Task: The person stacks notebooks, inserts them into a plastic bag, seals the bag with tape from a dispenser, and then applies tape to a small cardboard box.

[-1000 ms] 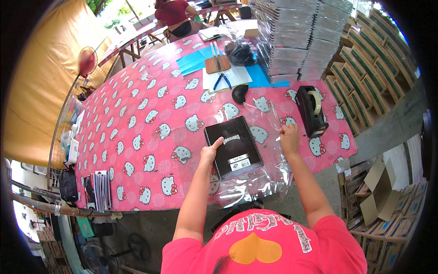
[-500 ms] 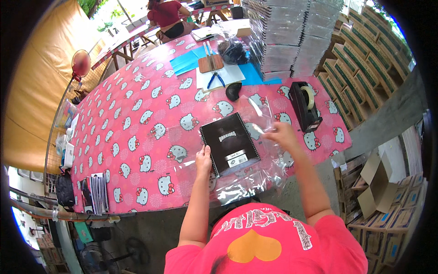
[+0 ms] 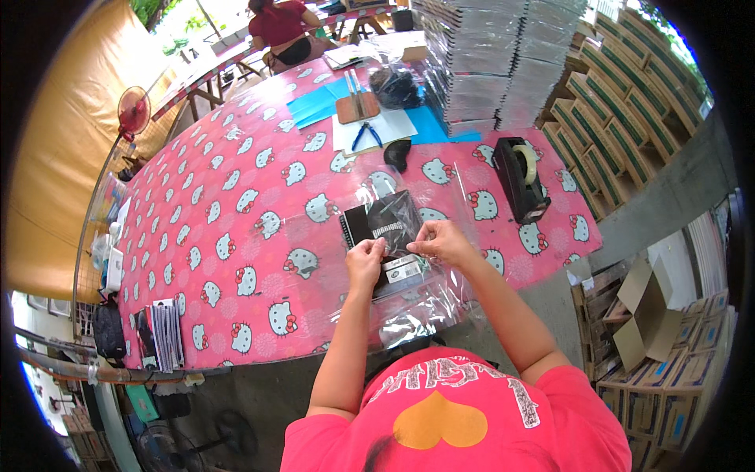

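Observation:
A black spiral-bound notebook (image 3: 363,223) lies on the table in front of me, its wire binding along the left side and a pale label low on its cover. Clear plastic film (image 3: 417,318) spreads beneath and around it, with a layer drawn over its cover. My left hand (image 3: 365,263) is closed in a pinch over the notebook's left part, on the film. My right hand (image 3: 442,241) pinches the film above the notebook's right side. The fingertips of both hands come close together over the cover.
A black tape dispenser (image 3: 521,181) stands to the right. Further back are blue-handled pliers (image 3: 366,135), a wooden block (image 3: 356,108) and tall stacks of wrapped notebooks (image 3: 484,71). More notebooks (image 3: 163,334) sit at the left front edge. Cartons (image 3: 621,110) line the right; another person (image 3: 287,31) sits far off.
My right hand has moved left with the film, from beside the notebook to over its cover. My left hand has shifted from the notebook's left edge onto its cover.

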`<state>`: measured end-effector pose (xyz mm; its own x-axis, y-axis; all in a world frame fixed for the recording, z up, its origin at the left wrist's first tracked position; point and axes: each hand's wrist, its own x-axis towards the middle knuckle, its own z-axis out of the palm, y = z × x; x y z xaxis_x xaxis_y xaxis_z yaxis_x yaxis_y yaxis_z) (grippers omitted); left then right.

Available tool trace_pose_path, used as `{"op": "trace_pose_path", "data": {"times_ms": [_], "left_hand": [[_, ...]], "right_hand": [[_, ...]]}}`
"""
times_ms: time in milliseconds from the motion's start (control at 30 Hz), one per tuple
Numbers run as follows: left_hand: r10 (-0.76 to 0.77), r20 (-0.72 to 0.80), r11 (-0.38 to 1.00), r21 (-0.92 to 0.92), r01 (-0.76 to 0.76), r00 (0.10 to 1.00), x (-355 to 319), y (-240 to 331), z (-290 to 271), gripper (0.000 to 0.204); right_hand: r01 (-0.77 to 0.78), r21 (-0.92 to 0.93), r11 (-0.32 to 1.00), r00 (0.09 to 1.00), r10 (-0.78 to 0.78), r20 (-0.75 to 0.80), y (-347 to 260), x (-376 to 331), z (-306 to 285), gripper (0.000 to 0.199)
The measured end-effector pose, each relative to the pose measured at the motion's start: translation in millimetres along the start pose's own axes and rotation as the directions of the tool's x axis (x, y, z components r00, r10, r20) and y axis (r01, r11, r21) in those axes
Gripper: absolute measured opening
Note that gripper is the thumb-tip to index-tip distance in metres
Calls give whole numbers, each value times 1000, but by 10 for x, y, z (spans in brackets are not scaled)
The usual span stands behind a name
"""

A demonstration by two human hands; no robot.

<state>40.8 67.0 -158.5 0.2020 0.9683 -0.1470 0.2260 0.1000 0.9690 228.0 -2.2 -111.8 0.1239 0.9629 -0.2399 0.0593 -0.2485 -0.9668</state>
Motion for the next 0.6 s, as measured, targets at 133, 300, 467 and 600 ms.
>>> {"op": "trace_pose_path", "data": {"times_ms": [133,300,467,600], "left_hand": [[26,-1,995,94,-26,1000,-51,102,-40,24],[24,-44,991,130,-18,999,-42,21,-94,23],[69,-88,928,370,-32,994,-97,222,-65,21],[429,-187,715,668,-206,884,-196,49,23,45]], "right_hand": [[67,-303,951,847,-215,-486,378,-68,-881,24],[125,-602,789,708,-496,-503,114,-481,-796,42],[207,-803,559,955,-295,41,196,-979,368,45],[294,-575,763,876,26,482,395,-1235,421,32]]}}
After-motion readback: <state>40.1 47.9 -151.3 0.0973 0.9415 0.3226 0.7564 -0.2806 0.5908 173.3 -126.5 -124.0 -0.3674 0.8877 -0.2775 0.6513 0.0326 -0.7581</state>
